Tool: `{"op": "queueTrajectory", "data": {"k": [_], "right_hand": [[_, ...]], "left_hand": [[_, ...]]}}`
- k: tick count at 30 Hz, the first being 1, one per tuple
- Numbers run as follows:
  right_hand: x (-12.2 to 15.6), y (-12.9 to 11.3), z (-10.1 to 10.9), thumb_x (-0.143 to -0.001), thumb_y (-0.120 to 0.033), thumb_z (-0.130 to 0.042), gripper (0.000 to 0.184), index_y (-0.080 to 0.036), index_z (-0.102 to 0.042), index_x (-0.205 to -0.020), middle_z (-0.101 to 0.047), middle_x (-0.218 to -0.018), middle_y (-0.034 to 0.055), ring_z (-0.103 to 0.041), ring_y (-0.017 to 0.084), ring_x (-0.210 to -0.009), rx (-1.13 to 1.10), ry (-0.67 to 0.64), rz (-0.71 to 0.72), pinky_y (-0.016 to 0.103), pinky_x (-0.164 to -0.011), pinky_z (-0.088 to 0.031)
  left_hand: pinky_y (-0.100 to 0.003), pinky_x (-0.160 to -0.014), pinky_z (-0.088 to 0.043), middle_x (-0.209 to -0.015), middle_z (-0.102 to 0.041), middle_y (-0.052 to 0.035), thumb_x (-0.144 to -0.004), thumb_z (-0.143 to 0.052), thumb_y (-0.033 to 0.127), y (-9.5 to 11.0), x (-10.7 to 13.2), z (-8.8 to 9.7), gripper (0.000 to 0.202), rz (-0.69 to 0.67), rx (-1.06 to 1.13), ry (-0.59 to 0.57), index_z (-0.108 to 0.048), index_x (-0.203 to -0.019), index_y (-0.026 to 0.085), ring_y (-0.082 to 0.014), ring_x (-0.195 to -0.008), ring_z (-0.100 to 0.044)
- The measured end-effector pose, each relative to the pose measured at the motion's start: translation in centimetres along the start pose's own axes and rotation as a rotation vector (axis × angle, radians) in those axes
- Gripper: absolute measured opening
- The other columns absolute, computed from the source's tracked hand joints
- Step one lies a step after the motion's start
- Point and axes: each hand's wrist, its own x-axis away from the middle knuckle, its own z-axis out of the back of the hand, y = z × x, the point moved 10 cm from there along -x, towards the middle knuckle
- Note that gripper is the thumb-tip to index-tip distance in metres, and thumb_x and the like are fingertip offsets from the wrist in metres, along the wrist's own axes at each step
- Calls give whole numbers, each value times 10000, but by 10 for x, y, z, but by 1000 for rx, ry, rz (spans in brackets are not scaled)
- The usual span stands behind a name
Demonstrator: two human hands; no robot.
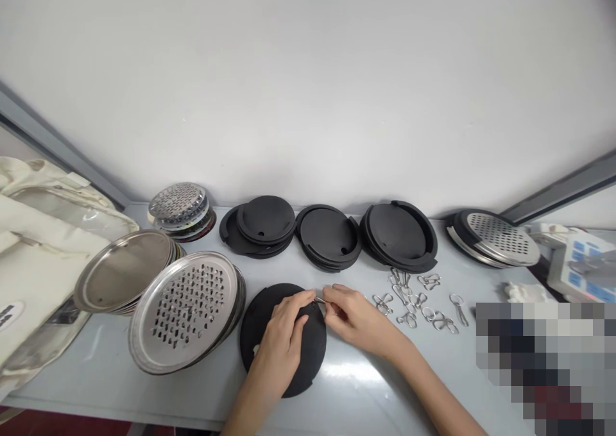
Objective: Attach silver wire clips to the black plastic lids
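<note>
Two hands [283, 333], one foremost black disc [312, 352]

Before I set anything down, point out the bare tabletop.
Free: gray table between metal clips and right forearm; also between that forearm and the front black disc. Crowded: the back, with stacked black discs, and the left, with grater-topped stacks.

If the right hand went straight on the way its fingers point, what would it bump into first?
Probably the left hand, which lies just ahead of the right hand, over the black disc, though depth is hard to judge.
</note>
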Motion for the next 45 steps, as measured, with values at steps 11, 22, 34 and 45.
{"op": "queueTrajectory", "data": {"k": [11,22,34,45], "right_hand": [[1,-3,13,-920,-146,-379,198,-204,-387,-730,-431,-682,-24,-433,125,-589,18,73,5,246,-572,-357],[1,-4,-9,-958,-199,-363,210,-202,-393,-749,-478,-714,-5,-496,142,-658,70,-72,42,257,-632,-383],[3,-5,-8,-957,-186,-349,224,-199,-400,-739,-493,-704,3,-505,151,-676,49,-94,70,271,-655,-398],[2,-7,-9,-970,-216,-357,250,-194,-439,-735,-523,-670,9,-505,161,-685,77,-85,92,272,-643,-399]], "left_hand": [[-383,-1021,-439,-1331,-495,-58,-967,-336,172,-1,2,-2,394,-28,-2,16,-393,-1339,288,-194,-1212,-494],[-390,-990,-461,-1300,-520,-46,-965,-361,193,-4,3,-1,380,-17,-24,32,-388,-1327,304,-204,-1177,-507],[-387,-1038,-417,-1284,-554,-33,-970,-331,175,2,1,-2,382,-16,-34,-26,-436,-1320,286,-192,-1221,-479],[-376,-989,-456,-1212,-623,-12,-952,-355,147,3,0,-2,390,1,-14,-22,-480,-1285,307,-189,-1160,-544]]}}
